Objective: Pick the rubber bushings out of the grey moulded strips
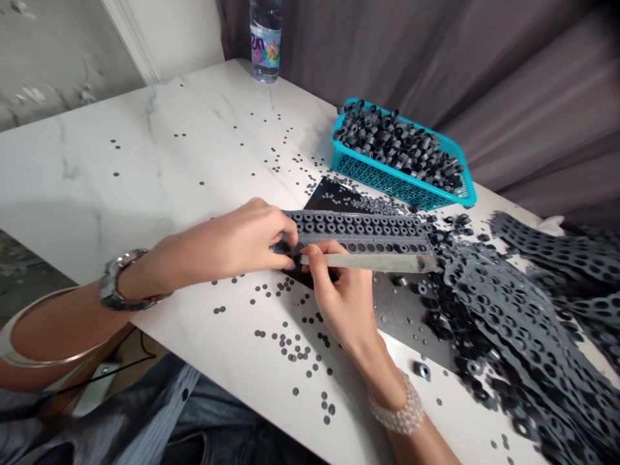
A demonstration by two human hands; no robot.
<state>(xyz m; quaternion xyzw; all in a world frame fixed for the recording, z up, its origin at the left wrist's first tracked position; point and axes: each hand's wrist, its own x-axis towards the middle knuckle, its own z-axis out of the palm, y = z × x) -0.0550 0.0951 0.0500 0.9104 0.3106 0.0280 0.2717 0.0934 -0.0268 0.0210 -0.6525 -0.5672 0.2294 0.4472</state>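
A grey rubber sheet (361,226) with rows of moulded rings lies across a dark mat (411,316). My left hand (242,236) is closed at the sheet's left end, thumb and fingers pinching a small dark piece there. In my right hand (343,290) is a long, flat, pale stick-like tool (378,261), gripped between thumb and fingers. The tool's left tip meets the pinched piece, and its other end points right over the sheet's near edge. Nearer that edge, one row of the sheet shows mostly flat dark circles. My fingers hide the sheet's left end.
A turquoise basket (402,182) full of dark rubber rings stands behind the sheet. Punched-out sheets (518,323) and loose rings (422,370) crowd the right. Small grey discs (295,352) are strewn over the white marbled table (159,168). A water bottle (265,48) stands at the back.
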